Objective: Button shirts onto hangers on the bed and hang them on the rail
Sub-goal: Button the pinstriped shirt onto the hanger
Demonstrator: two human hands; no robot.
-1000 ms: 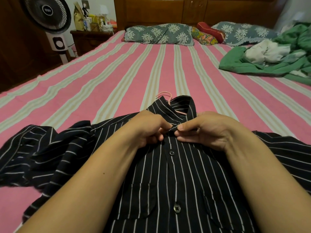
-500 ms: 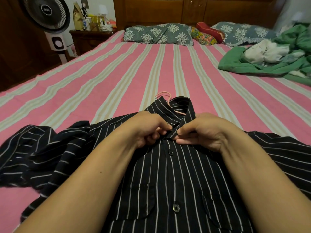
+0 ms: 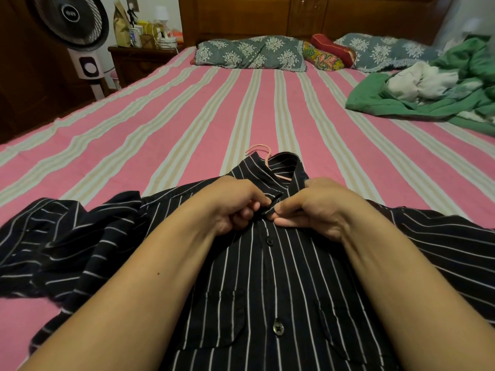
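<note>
Pinching placket: both hands, left (image 3: 235,203), right (image 3: 316,207) | shirt (image 3: 294,277) black, white-striped, on pink hanger (image 3: 263,153)

Matt woven cloth shirt (image 3: 281,277); smooth glossy buttons (image 3: 278,328); matt cotton bedsheet (image 3: 187,124); polished wood headboard (image 3: 308,17)

A black shirt (image 3: 294,277) with thin white stripes lies on a bedsheet (image 3: 187,124) of pink and cream bands. A pale pink hanger (image 3: 263,153) shows at the collar. Pillows (image 3: 251,52) are grey-blue with white flowers; a cushion (image 3: 322,58) is multicoloured. A green blanket (image 3: 417,100) wraps white cloth (image 3: 417,83).
</note>
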